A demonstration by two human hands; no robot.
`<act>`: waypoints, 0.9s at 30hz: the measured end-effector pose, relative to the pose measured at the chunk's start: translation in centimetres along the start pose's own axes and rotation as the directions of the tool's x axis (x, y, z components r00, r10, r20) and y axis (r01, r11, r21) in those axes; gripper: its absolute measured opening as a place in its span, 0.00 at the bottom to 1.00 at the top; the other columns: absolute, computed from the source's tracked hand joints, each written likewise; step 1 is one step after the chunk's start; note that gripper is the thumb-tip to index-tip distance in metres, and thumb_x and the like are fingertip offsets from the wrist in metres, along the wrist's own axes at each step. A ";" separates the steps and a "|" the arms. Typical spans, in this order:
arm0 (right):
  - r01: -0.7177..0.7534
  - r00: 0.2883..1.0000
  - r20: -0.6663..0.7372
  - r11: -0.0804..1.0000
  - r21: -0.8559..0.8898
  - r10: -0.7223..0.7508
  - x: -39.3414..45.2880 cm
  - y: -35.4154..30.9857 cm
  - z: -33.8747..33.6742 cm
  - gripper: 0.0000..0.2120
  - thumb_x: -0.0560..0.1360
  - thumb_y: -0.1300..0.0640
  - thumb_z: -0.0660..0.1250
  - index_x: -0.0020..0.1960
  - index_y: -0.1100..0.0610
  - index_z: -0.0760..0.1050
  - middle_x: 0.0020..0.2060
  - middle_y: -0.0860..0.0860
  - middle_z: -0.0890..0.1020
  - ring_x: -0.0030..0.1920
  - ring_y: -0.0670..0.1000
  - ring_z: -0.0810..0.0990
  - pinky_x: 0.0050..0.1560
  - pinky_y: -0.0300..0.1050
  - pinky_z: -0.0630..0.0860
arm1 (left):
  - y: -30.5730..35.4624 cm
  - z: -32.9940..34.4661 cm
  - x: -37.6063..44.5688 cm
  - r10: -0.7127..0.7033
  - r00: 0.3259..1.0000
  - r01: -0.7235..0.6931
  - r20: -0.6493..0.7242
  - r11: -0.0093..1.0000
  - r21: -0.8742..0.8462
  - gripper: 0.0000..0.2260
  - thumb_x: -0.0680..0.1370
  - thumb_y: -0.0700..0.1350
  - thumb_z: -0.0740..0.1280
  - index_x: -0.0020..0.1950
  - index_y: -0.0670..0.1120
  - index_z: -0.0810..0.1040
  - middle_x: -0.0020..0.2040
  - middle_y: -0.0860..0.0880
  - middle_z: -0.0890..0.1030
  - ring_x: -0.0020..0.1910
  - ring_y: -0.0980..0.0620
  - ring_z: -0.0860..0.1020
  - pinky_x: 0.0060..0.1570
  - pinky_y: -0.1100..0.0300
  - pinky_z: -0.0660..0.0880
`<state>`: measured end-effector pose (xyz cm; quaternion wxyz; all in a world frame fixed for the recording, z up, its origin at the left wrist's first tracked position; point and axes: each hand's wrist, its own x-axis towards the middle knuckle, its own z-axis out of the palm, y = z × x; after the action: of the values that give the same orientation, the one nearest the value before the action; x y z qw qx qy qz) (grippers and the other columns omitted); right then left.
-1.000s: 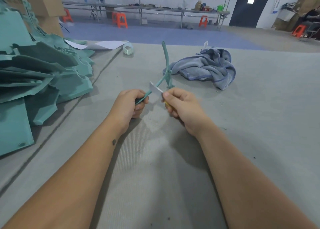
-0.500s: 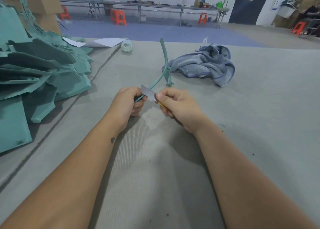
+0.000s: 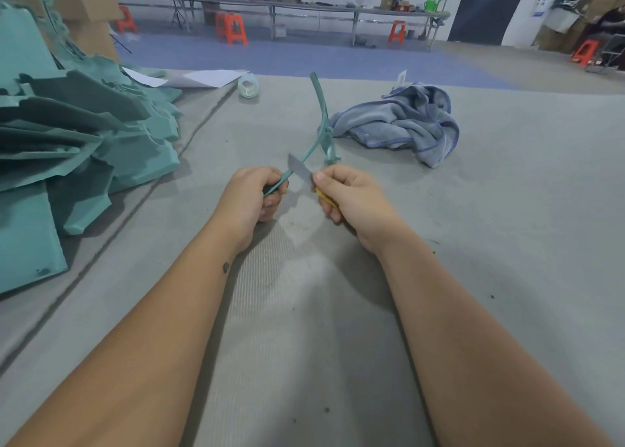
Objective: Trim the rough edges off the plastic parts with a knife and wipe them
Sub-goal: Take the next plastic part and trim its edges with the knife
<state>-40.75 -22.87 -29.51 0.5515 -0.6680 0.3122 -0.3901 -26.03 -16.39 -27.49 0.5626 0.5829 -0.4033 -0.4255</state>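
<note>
A thin teal plastic part (image 3: 320,118), curved and branching, stands up over the grey table (image 3: 507,243). My left hand (image 3: 252,198) grips its lower end in a fist. My right hand (image 3: 351,194) holds a knife (image 3: 300,171) with a yellow handle, thumb on the blade's base. The flat grey blade lies across the part's lower arm, just above my left fingers. A crumpled blue-grey cloth (image 3: 402,118) lies on the table behind the part.
A large heap of teal plastic parts (image 3: 74,132) fills the table's left side. A roll of tape (image 3: 248,86) and white paper sheets (image 3: 206,78) lie at the far edge. Cardboard boxes (image 3: 91,10) stand behind the heap.
The blade has slid down the part's arm toward my left hand. Both hands have dropped slightly lower in view.
</note>
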 end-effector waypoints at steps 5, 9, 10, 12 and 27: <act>-0.100 0.970 -0.213 0.992 0.081 0.115 0.5 -0.6 0.1 0.16 0.77 0.50 0.65 0.32 0.48 0.79 0.24 0.47 0.74 0.24 0.45 0.67 0.25 0.38 0.64 | -0.6 0.0 0.1 0.031 0.997 -0.031 -0.067 1.000 -0.004 0.13 0.74 0.38 0.55 0.30 0.43 0.69 0.19 0.52 0.61 0.19 0.55 0.56 0.21 0.64 0.52; -0.046 0.986 -0.155 0.994 0.100 0.062 0.1 -1.0 1.4 0.11 0.72 0.47 0.66 0.33 0.47 0.80 0.23 0.46 0.73 0.24 0.44 0.67 0.25 0.35 0.63 | -0.6 1.2 0.0 0.045 0.987 -0.024 -0.154 0.990 0.138 0.11 0.70 0.44 0.59 0.28 0.45 0.71 0.19 0.53 0.64 0.18 0.55 0.60 0.24 0.61 0.56; -0.025 0.991 -0.126 0.996 0.090 0.037 -0.1 -0.9 1.7 0.11 0.72 0.48 0.66 0.33 0.48 0.80 0.23 0.46 0.73 0.24 0.44 0.67 0.25 0.35 0.63 | -0.6 1.4 -0.2 0.062 0.986 -0.035 -0.154 0.984 0.172 0.11 0.70 0.45 0.60 0.28 0.46 0.71 0.19 0.53 0.65 0.19 0.55 0.61 0.24 0.61 0.57; -0.014 0.998 -0.063 0.999 0.044 0.017 -0.5 -0.8 2.0 0.12 0.74 0.50 0.66 0.32 0.48 0.79 0.23 0.46 0.72 0.25 0.44 0.66 0.24 0.34 0.62 | -0.5 1.4 -0.4 0.063 0.987 -0.039 -0.147 0.986 0.164 0.12 0.72 0.43 0.60 0.29 0.46 0.71 0.20 0.53 0.66 0.19 0.56 0.61 0.22 0.63 0.57; -0.145 0.908 -0.386 0.987 0.073 0.162 -0.2 -1.1 0.2 0.15 0.79 0.53 0.65 0.33 0.52 0.76 0.23 0.45 0.71 0.24 0.44 0.65 0.27 0.38 0.63 | -0.4 0.6 -1.0 0.060 0.995 -0.051 -0.086 0.993 0.107 0.12 0.74 0.38 0.57 0.30 0.44 0.70 0.21 0.51 0.63 0.19 0.56 0.59 0.21 0.64 0.56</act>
<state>-40.70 -22.39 -28.45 0.5214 -0.5383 0.4589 -0.4772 -26.92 -15.62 -27.84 0.5603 0.6184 -0.4158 -0.3617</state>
